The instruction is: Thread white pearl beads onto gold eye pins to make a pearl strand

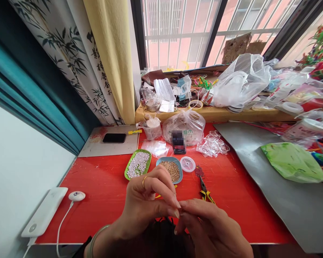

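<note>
"So, how does the grip look?"

"The left hand (148, 200) has its thumb and forefinger pinched together. The right hand (214, 225) comes in from the other side, fingers bent, so that the fingertips of both meet above the near edge of the red table (97, 200)."

"Clamped on something?"

"I can't tell. Anything between those tips is hidden or too small to make out — and how tightly the right fingers close is unclear too."

"What lies nearest?"

"Just beyond the hands, two trays side by side. The green tray (126, 174) holds pale beads (138, 163), shiny and pearl-like. The blue tray (181, 175), to its right, holds gold beads (173, 170); the left hand covers its lower-left part."

"Any tool?"

"Pliers (203, 189) with yellow-and-black handles, lying just beyond the right hand, nose pointing away from the person. A round spool (187, 164) lies flat right beside the blue tray."

"Farther back?"

"A clear plastic bag (193, 126), a small dark device (179, 151) in front of it, and a heap of clear packets (213, 144) to the right. Back left, a black phone (114, 138) rests on a pale board (97, 149)."

"Worn on that left hand?"

"A gold-coloured ring (143, 182) — and a bangle (93, 240) at the wrist."
</note>
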